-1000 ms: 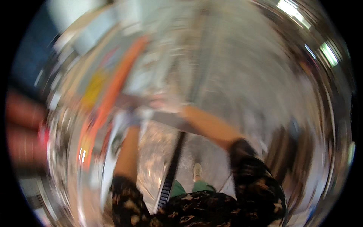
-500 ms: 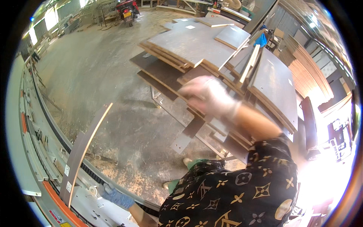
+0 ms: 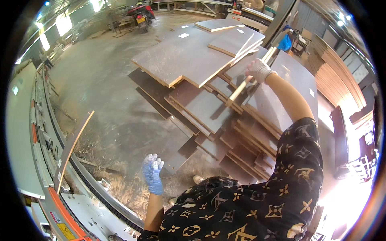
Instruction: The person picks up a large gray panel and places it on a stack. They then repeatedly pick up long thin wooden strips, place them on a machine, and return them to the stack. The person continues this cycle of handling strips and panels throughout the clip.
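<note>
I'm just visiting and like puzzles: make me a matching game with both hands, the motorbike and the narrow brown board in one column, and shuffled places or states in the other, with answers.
Column one
1. Left hand
2. Right hand
3. Motorbike
4. Narrow brown board

Column two
A. On the floor, near the picture's top
B. White-gloved, at a pale wooden strip
C. Partly over the machine at the picture's left
D. Mostly blue-gloved, holding nothing visible

Pairs: 1-D, 2-B, 3-A, 4-C

Blue-white left glove (image 3: 153, 173), white right glove (image 3: 260, 70).
</note>
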`<state>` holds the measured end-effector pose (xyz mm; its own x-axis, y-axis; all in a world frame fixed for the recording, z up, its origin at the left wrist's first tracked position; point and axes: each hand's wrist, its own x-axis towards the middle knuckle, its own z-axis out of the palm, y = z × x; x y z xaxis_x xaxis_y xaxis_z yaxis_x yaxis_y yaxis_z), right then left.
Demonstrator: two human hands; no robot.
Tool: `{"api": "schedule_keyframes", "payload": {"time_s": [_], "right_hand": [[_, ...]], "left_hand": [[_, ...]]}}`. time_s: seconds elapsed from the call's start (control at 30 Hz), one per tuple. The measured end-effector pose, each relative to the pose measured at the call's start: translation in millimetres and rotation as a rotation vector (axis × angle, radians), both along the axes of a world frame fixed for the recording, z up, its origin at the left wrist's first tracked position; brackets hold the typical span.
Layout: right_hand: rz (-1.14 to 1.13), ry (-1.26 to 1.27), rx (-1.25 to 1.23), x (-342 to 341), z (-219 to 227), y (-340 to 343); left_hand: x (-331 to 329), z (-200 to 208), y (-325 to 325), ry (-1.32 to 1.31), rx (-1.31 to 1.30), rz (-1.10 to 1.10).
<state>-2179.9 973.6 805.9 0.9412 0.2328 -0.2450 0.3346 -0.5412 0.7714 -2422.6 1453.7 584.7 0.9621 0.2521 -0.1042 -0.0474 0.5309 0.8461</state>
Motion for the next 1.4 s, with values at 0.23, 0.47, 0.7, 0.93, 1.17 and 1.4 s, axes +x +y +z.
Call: {"api": "schedule_keyframes", "payload": {"time_s": [0.23,0.47,0.7,0.93,1.17,1.4], "right_hand": [[0.188,0.151,0.190,33.0,10.6,-25.0],[0.809,0.226,0.836,-77.0,68.0,136.5],[0.781,1.066,1.283,-218.5,75.2,378.0],[0.823,1.578,1.102,-239.3,-62.6,545.5],[0.694,1.972,0.822,-335.2,-185.5,651.9],[0.939,1.812,0.528,-410.6,-193.3,705.4]], "left_hand": [[-8.2,-1.9,2.2,-0.029,0.218,0.126],[6.7,24.8,-81.3,-0.152,0.337,-0.176],[19.7,-21.3,-126.5,-0.333,1.125,0.363],[-70.5,22.0,-44.2,-0.198,-0.324,0.892],[-137.2,-4.9,27.6,-0.182,-0.763,1.290],[-208.5,-47.2,99.0,-0.014,-0.731,1.664]]}}
